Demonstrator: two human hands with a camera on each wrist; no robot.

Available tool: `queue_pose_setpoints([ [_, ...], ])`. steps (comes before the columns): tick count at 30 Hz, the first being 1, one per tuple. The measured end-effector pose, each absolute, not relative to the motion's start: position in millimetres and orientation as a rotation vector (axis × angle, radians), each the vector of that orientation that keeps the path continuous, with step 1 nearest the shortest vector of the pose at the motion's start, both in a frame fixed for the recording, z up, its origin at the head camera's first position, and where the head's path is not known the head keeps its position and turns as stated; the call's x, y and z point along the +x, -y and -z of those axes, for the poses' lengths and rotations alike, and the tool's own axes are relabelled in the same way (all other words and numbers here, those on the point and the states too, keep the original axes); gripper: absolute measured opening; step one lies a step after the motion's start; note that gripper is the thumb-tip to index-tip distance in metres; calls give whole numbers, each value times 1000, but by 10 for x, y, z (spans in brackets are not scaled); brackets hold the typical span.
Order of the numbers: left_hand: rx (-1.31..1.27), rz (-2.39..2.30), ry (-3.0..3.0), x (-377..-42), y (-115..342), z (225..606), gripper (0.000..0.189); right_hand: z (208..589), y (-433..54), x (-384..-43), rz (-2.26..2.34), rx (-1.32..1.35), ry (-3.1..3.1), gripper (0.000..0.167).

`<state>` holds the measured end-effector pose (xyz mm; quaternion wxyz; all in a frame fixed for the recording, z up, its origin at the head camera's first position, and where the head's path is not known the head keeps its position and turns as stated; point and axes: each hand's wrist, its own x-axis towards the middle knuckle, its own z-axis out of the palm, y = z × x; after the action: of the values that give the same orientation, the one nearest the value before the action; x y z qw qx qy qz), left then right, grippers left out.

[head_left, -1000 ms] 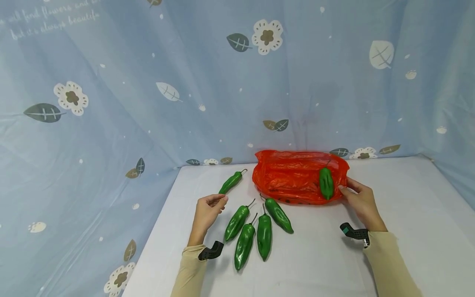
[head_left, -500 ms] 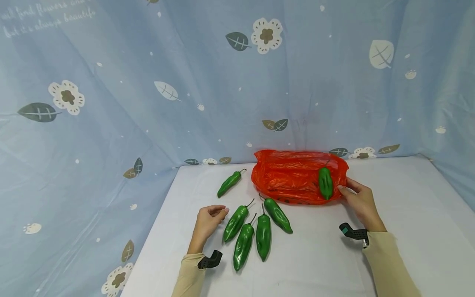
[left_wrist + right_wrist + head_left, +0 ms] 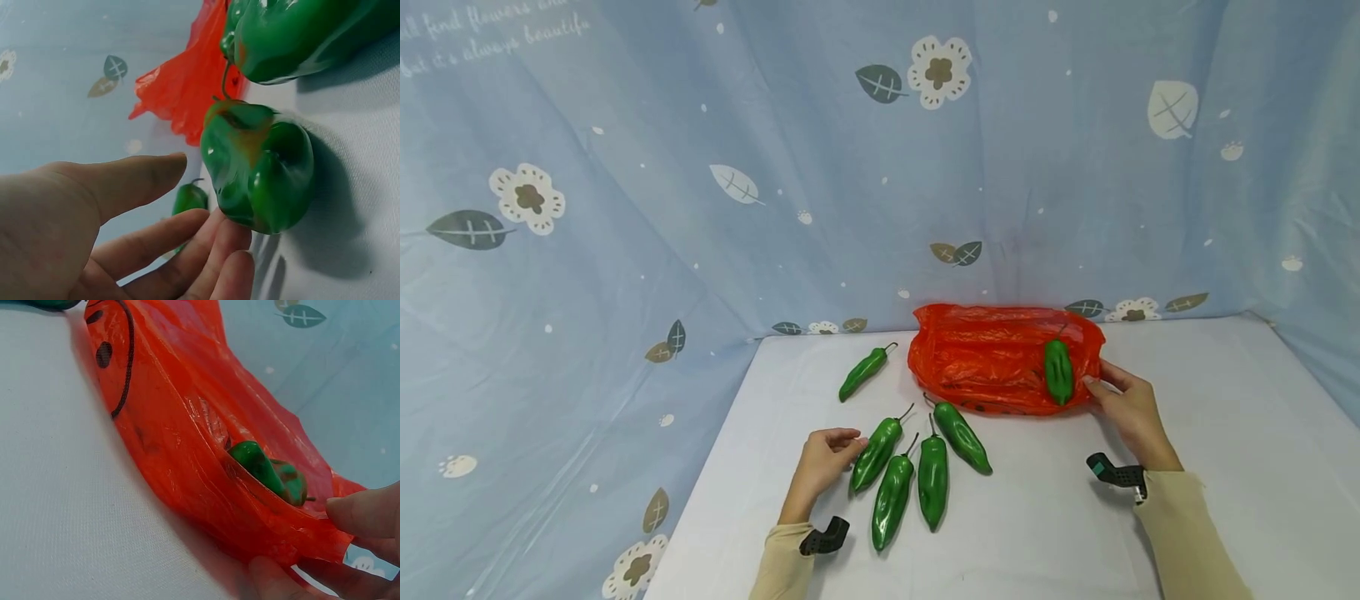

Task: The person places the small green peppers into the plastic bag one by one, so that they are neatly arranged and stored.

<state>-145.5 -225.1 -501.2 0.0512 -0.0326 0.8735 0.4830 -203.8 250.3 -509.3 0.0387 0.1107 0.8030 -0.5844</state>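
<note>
Left hand (image 3: 826, 463), fingers spread, with the nearest pepper (image 3: 877, 455) at its three o'clock; a glancing push could roll it away. Right hand (image 3: 1133, 412) pinches the red bag (image 3: 981, 358) at four o'clock; slackening might collapse its mouth.

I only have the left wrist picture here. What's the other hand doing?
Observer: The right hand grips the right end of the red bag.
Operator: Anything inside that bag? I just see crumpled plastic.
Observer: One green pepper shows inside, near the gripped end.
Operator: And how many are outside it?
Observer: Five: a cluster of four peppers beside the left hand, plus a lone pepper farther back.
</note>
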Motion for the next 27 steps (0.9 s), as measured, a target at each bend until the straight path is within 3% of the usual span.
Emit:
queue_pose_setpoints([
  [27, -5, -1402, -2622, -1399, 2268, 5000, 34, 5097, -2479, -2017, 1807, 295, -2502, 62],
])
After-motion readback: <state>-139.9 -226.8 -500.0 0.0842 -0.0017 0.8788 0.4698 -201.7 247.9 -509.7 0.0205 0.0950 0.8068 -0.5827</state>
